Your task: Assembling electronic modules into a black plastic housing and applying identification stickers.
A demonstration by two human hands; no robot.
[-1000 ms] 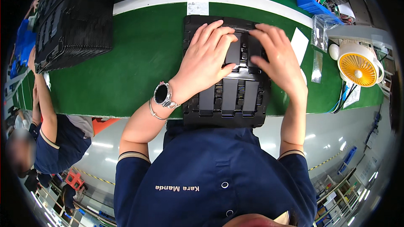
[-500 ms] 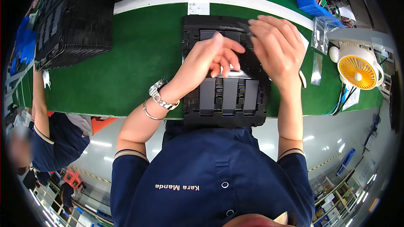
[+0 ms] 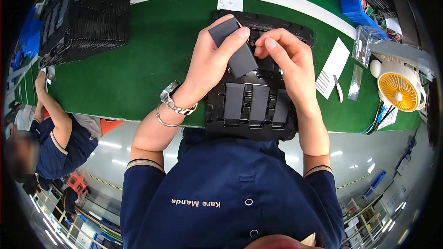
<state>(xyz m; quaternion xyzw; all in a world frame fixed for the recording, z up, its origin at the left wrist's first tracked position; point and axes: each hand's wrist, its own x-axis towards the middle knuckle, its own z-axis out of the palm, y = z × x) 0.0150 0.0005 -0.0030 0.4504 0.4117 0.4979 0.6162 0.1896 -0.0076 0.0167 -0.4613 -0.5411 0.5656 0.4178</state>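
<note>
Head view, looking down over your chest at a green work mat (image 3: 152, 60); a black moulded tray (image 3: 251, 106) lies on it at the near edge, straight in front of you, with dark grey rectangular blocks seated upright in its near slots; your left hand (image 3: 210, 62) is closed on one such grey block (image 3: 233, 46), thumb beneath and fingers (image 3: 240, 33) curled over its top edge, holding it tilted above the middle of the tray, clear of the slots; your right hand (image 3: 288, 60) is bent in beside it, fingertips (image 3: 270, 44) pinched together at the block's upper right corner, though whether they grip anything small there is hidden; this reads as the block being handled out of the tray; any next move calls for a steady left-hand hold while the right works at that corner; a yellow desk fan (image 3: 400, 87) stands far right; a stack of black trays (image 3: 85, 11) sits far left.
</note>
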